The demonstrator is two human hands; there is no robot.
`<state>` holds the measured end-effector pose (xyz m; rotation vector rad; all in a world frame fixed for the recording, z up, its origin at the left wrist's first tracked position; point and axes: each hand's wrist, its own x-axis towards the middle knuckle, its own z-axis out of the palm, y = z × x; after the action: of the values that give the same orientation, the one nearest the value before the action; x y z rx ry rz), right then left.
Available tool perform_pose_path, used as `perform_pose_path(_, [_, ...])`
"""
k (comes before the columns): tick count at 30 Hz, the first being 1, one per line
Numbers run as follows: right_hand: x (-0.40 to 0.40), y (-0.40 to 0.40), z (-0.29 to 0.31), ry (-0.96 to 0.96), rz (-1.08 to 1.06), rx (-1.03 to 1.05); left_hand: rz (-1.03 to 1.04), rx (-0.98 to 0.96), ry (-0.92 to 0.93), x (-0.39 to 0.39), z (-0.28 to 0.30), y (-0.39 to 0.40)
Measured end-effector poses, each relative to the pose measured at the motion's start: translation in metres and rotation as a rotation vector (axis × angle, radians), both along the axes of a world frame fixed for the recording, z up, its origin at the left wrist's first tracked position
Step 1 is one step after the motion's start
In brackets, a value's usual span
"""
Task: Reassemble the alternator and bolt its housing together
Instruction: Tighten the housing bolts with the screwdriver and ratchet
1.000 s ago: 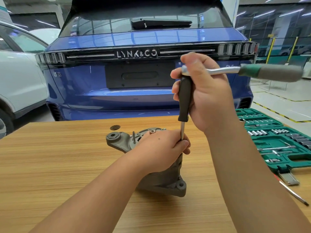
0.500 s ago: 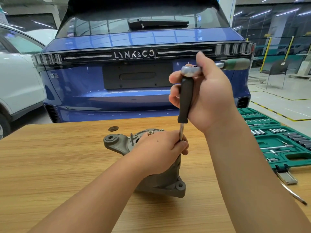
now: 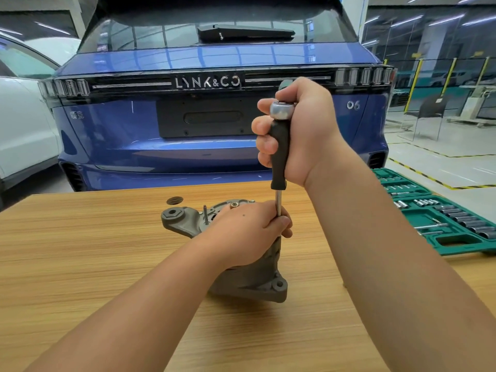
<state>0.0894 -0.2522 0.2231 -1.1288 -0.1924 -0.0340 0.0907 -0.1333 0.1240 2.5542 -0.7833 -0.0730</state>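
Note:
The grey cast alternator [image 3: 249,280] stands on the wooden table [image 3: 80,264], its mounting ear [image 3: 174,214] pointing left. My left hand [image 3: 247,232] lies over its top and its fingers pinch the steel shaft [image 3: 279,204] of a black-handled driver [image 3: 279,154] that stands upright on the housing. My right hand [image 3: 300,132] grips the driver's handle together with the chrome ratchet head [image 3: 280,110] seated on top. The ratchet's own handle is hidden behind that hand. A thin stud [image 3: 205,214] sticks up from the housing near the ear.
A green socket-set case [image 3: 442,224] lies open on the table's right side. A small dark round disc [image 3: 174,200] lies behind the alternator. A blue car's rear [image 3: 188,130] stands close beyond the table's far edge, a white car [image 3: 24,130] at left.
The ratchet's green handle has swung from pointing right to behind my right hand, out of sight. My left hand has stayed on the alternator and shaft.

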Motion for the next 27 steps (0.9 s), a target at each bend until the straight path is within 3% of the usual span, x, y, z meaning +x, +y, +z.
perform_pose_path(3, [0.0, 0.005, -0.011, -0.107, -0.134, 0.149, 0.019, -0.001, 0.004, 0.003, 0.0, -0.002])
perform_pose_path(6, [0.001, 0.009, -0.03, -0.342, -0.264, 0.257, 0.019, 0.019, -0.013, 0.002, 0.001, -0.004])
perform_pose_path(8, [0.0, 0.009, -0.042, -0.518, -0.225, 0.248, 0.008, 0.019, -0.012, 0.003, -0.001, -0.003])
perform_pose_path(11, [0.0, 0.003, -0.051, -0.667, 0.034, 0.234, -0.009, -0.015, 0.039, 0.006, 0.0, 0.001])
perform_pose_path(14, [0.004, -0.004, -0.05, -0.634, 0.24, 0.227, -0.017, -0.066, 0.091, 0.005, 0.004, 0.003])
perform_pose_path(21, [0.007, -0.009, -0.042, -0.499, 0.356, 0.055, -0.047, -0.067, 0.127, 0.005, 0.005, 0.008])
perform_pose_path(23, [0.007, -0.008, -0.039, -0.417, 0.186, 0.045, -0.054, -0.051, 0.117, 0.006, 0.004, 0.006])
perform_pose_path(25, [0.006, -0.008, -0.04, -0.413, -0.138, -0.079, -0.058, -0.02, 0.097, 0.006, 0.003, 0.004])
perform_pose_path(27, [0.005, -0.01, -0.039, -0.347, -0.229, -0.1, -0.067, -0.012, 0.089, 0.006, 0.003, 0.004])
